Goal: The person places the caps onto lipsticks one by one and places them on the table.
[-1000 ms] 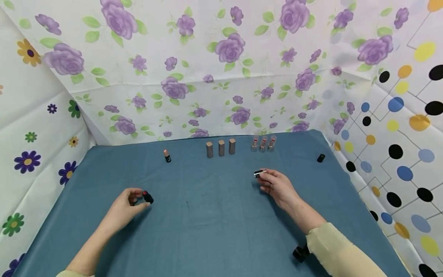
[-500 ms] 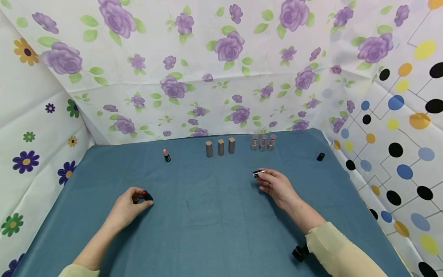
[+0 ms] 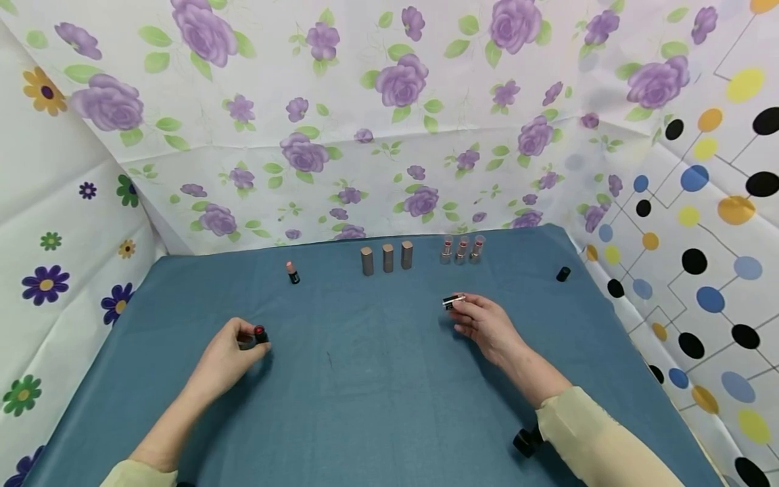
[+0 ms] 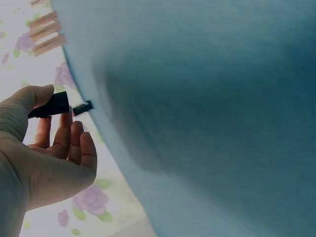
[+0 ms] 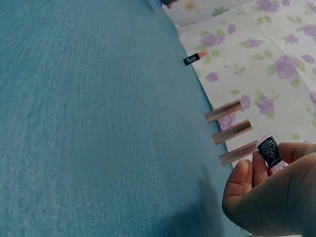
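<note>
On the left of the head view, my left hand (image 3: 224,355) pinches a black lipstick (image 3: 260,335) with a red tip, held upright above the cloth. In the left wrist view its black tube (image 4: 54,104) lies between thumb and fingers. My right hand (image 3: 491,331) pinches a small black lipstick piece (image 3: 452,302) at its end, tilted nearly level; white lettering shows on that piece (image 5: 270,150) in the right wrist view. Behind the left hand stands an uncapped lipstick (image 3: 293,272) with a nude-pink bullet and a black base.
Three taupe lipstick tubes (image 3: 387,259) stand in a row at the back. Right of them are three clear-capped lipsticks (image 3: 461,251). A black cap (image 3: 563,274) lies at the far right. A black object (image 3: 525,442) sits by the right sleeve. Blue cloth (image 3: 365,392) covers the table.
My left hand has moved slightly up and away, and the red-tipped lipstick has turned from leaning to more upright. My right hand has barely shifted.
</note>
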Motion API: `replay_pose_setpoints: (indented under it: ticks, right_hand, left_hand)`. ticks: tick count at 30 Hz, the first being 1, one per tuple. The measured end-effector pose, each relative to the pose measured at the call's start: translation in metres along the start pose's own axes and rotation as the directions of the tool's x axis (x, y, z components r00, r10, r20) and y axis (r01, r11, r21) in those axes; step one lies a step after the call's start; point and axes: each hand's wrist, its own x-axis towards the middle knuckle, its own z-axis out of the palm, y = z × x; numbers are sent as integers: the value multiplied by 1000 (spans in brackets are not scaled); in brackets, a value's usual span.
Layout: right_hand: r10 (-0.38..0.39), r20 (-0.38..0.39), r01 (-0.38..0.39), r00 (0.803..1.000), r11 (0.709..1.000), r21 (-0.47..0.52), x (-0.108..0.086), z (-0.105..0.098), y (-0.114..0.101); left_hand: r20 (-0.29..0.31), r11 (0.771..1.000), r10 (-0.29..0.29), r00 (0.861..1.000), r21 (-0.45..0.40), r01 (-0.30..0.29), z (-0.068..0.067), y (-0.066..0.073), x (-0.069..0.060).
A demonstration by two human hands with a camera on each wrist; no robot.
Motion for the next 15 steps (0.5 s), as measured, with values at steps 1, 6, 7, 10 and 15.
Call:
replay_pose_setpoints:
  ticks: [1, 6, 7, 10, 15]
  right_hand:
    - [-1, 1, 1, 1000, 1000, 0, 0, 0, -1]
    - [-11, 12, 11, 1000, 1000, 5, -1, 3, -3]
    - [-13, 15, 13, 1000, 1000, 5, -2, 4, -3]
    - [-19, 19, 19, 1000, 1000, 9, -3, 7, -4]
    - [-24, 21, 23, 999, 1000, 21, -3, 13, -5]
  left_hand:
    - [1, 1000, 6, 1000, -2, -6, 0, 5, 1]
    - [3, 997, 72, 997, -10, -72, 3, 31, 4]
    - [3, 996, 90, 996, -10, -90, 4, 35, 4]
    - [3, 991, 134, 991, 3, -134, 10, 48, 5]
    - [15, 987, 159, 987, 32, -159, 20, 64, 8]
